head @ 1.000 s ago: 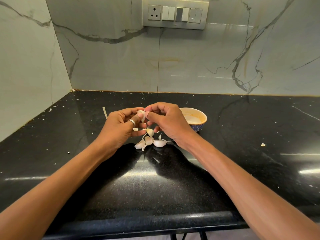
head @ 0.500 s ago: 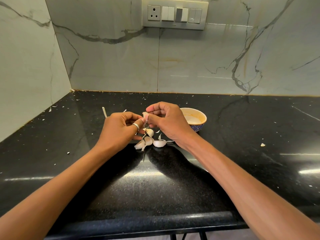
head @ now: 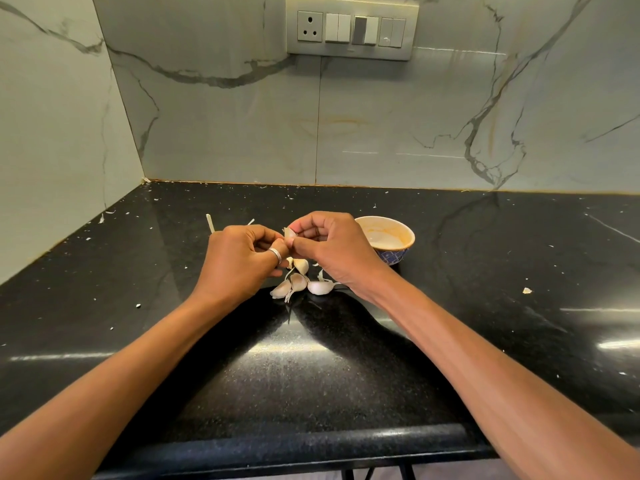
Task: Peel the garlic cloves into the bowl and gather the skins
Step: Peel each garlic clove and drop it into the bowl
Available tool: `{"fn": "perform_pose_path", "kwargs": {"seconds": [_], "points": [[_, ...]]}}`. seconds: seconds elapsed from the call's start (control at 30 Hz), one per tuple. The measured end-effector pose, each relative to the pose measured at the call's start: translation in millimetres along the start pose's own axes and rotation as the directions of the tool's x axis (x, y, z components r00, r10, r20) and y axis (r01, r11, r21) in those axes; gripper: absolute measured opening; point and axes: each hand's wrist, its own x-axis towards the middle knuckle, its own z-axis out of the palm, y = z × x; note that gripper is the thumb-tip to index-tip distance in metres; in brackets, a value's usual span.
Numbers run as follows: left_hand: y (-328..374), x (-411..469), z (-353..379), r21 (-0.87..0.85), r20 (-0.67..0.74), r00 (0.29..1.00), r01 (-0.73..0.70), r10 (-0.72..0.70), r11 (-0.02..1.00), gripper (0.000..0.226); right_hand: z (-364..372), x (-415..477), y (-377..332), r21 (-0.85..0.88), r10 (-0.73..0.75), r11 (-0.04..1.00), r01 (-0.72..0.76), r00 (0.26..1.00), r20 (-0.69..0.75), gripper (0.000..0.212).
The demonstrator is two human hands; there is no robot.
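Pinching clove, left hand and right hand curled fingertips round it above unpeeled cloves; bowl sat at 3 o'clock. Risk: squeezed clove could have slipped free, skins scattering across counter.

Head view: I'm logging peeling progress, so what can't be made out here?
Held clove: head view, fingers of the left hand and right hand cover most of it; remaining skin unclear.
Bowl: head view, right hand hides its left part; contents there unseen.
Loose cloves: head view, both hands overlap them; count uncertain.
White flecks on the counter: too small to identify.
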Motion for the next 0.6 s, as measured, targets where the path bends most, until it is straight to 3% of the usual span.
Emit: {"fn": "perform_pose_path", "kwargs": {"seconds": [0.3,0.6], "points": [[-0.7,0.4,-0.6,-0.028,0.001,1.0,0.012,-0.012,1.0,0.01,-0.4,-1.9,-2.9,0.1,0.039,0.994,-0.04,0.999,0.011,0.012],[1.9,4.7,-1.4,-0.282,0.114,0.976,0.213,-0.188,0.935,0.013,-2.8,-1.5,-8.9,0.282,0.1,0.952,-0.116,0.992,0.07,0.015]]}}
